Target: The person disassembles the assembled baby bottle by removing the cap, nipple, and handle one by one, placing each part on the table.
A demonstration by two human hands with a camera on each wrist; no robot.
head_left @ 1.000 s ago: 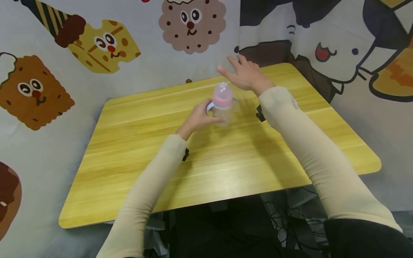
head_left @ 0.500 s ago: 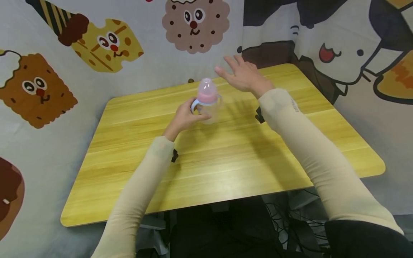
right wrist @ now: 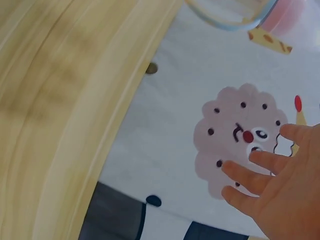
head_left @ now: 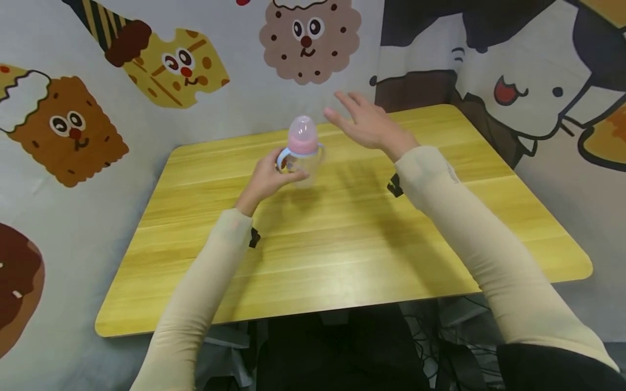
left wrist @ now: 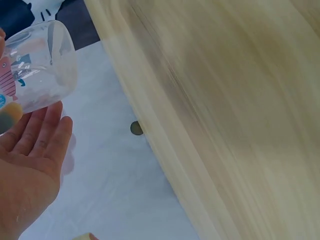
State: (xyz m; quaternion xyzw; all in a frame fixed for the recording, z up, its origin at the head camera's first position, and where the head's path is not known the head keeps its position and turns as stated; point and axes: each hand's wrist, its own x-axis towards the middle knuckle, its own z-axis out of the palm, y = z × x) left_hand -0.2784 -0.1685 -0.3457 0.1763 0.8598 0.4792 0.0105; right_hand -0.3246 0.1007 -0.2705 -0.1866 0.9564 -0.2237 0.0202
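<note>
Upright, or close to it, a bottle (head_left: 303,144) with a pink cap sits in the grasp of the left hand (head_left: 268,175), its base off the counter (head_left: 313,271) in the left wrist view. The thumb lies across the front, the other fingers behind, beside the left handle (head_left: 280,161); whether any finger passes through that loop cannot be told. The right handle (head_left: 321,153) points toward the right hand (head_left: 368,124), whose fingers spread wide and hold nothing, near the bottle but not touching. From that palm the bottle lies left and a little closer to the wearer; the left hand is nearer. A pink-striped print (left wrist: 7,79) marks the clear body, no word legible. A mark on the right sleeve (head_left: 459,203) is unreadable. Cartoon snacks decorate the wall cloth (head_left: 244,100) behind.
</note>
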